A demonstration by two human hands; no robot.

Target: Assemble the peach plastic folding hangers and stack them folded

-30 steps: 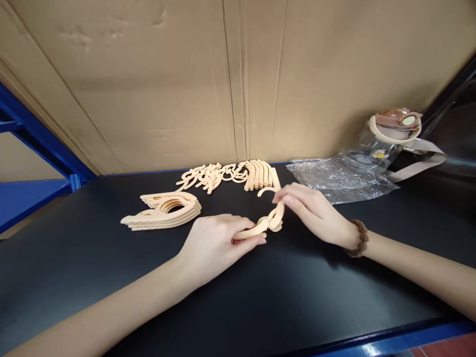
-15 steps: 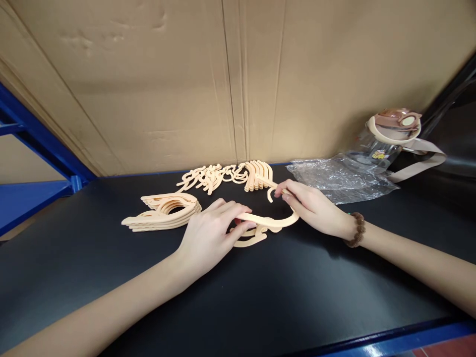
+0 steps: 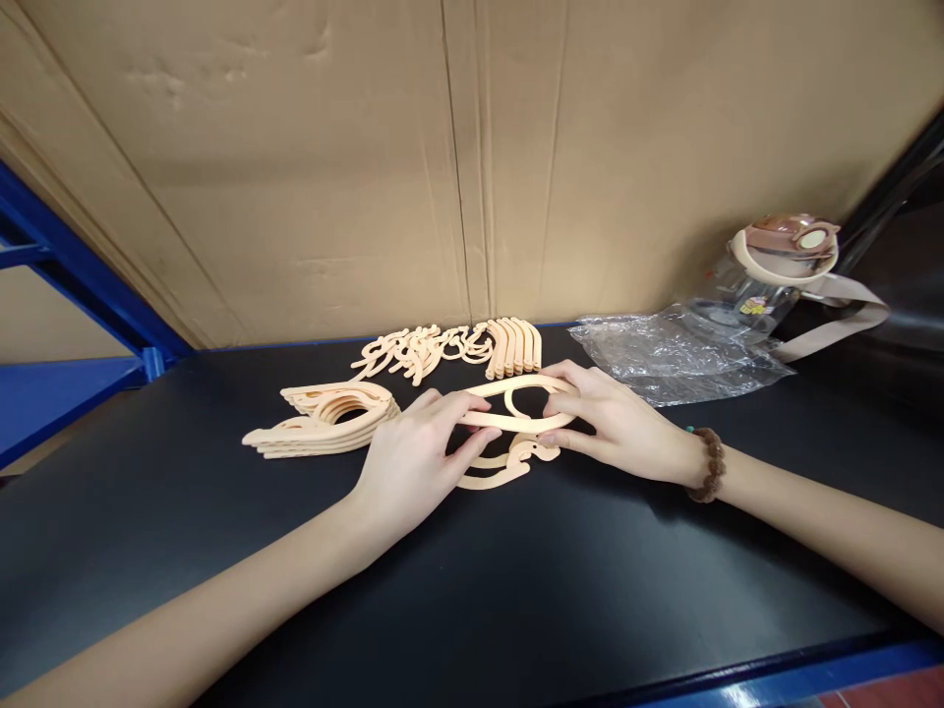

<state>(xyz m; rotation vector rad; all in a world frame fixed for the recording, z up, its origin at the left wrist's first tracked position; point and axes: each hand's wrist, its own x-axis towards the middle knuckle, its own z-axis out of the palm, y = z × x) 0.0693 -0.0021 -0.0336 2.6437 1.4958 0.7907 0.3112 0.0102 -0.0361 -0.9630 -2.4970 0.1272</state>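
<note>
My left hand (image 3: 417, 462) and my right hand (image 3: 616, 423) both pinch a peach plastic hanger (image 3: 516, 405), folded into a flat loop and held just above the black table (image 3: 516, 590). The left fingers grip its left end, the right fingers its right end. Under it another peach hanger piece (image 3: 505, 465) lies flat on the table. A beaded bracelet (image 3: 709, 462) is on my right wrist.
A stack of folded peach hangers (image 3: 324, 418) lies to the left. Loose hanger pieces (image 3: 417, 351) and a row of upright ones (image 3: 514, 346) sit at the back. A clear plastic bag (image 3: 668, 354) and a lidded bottle (image 3: 782, 265) are at the right. Cardboard (image 3: 472, 147) stands behind.
The hanger has been folded from a stretched-out shape into a closed loop and lifted slightly. My right hand moved from the hook end to the loop's right end.
</note>
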